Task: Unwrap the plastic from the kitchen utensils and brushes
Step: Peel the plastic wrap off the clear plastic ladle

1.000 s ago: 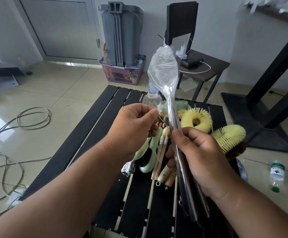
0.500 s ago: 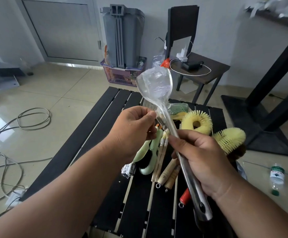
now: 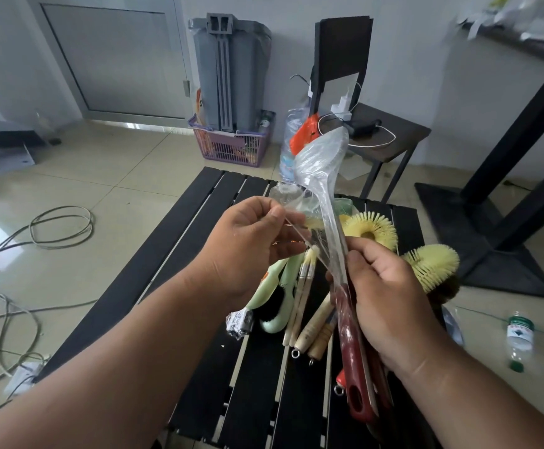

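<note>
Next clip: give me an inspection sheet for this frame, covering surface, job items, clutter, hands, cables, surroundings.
Surface: black slatted table.
Job's things: wrapped ladle, plastic wrap partly pulled off; yellow brushes, wooden-handled brushes on table.
Clutter: foil wad.
Hands: left hand pinches wrap; right hand grips ladle handle.
Cables: coiled cable on floor.
Surroundings: purple basket, grey bin, side table, bottle on floor.

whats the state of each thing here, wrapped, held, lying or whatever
left hand: pinches loose plastic wrap
right hand: grips the handles
spoon: held up, head wrapped
yellow brushes: lying on table, unwrapped
green brush: lying on table
water bottle: lying on floor
</note>
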